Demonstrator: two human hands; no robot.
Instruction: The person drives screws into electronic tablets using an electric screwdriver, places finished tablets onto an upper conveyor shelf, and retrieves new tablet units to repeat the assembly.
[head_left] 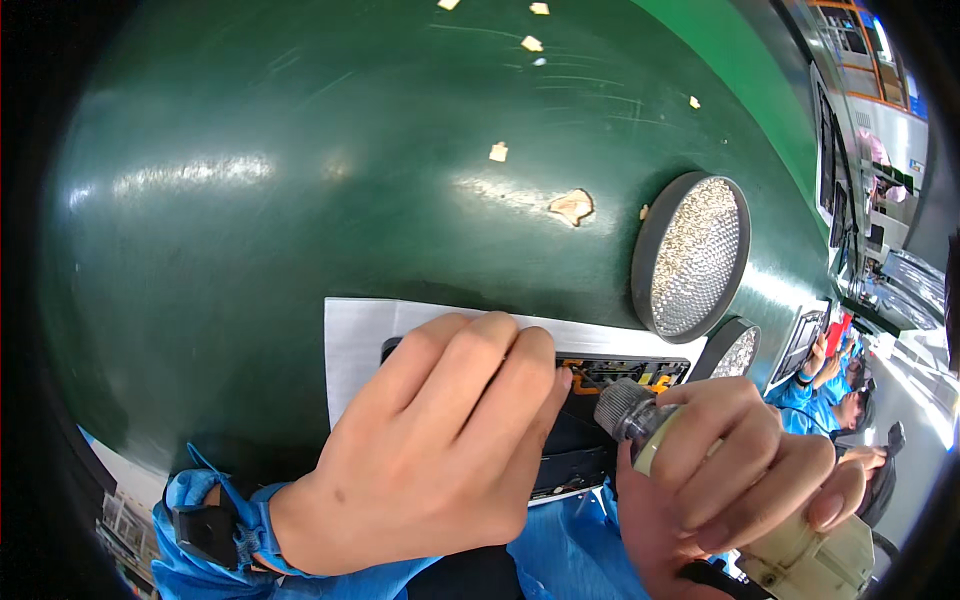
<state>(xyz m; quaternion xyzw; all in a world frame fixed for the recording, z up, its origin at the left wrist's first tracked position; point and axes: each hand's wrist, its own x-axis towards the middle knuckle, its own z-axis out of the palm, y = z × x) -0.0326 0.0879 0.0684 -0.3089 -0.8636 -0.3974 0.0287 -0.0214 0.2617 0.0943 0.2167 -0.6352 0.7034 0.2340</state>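
Observation:
An opened smartphone [633, 368], its circuit parts and orange flex pieces showing, lies on a white sheet [348, 340] in front of me. My left hand [440, 440] rests over the phone, its fingers bent closely around it and hiding much of its left part. In my right hand [735, 470] is an electric screwdriver [810, 555] with a cream body and a grey knurled collar. Its tip points at the phone's upper part, close to my left fingertips. Whether the bit touches a screw I cannot tell.
Beyond the phone stands a round grey dish [690, 255] of tiny metal pieces, with a smaller dish [735, 348] beside it. Bits of pale tape [498, 152] and a torn patch [572, 207] mark the green tabletop [300, 240]. Another person [825, 400] works at the right.

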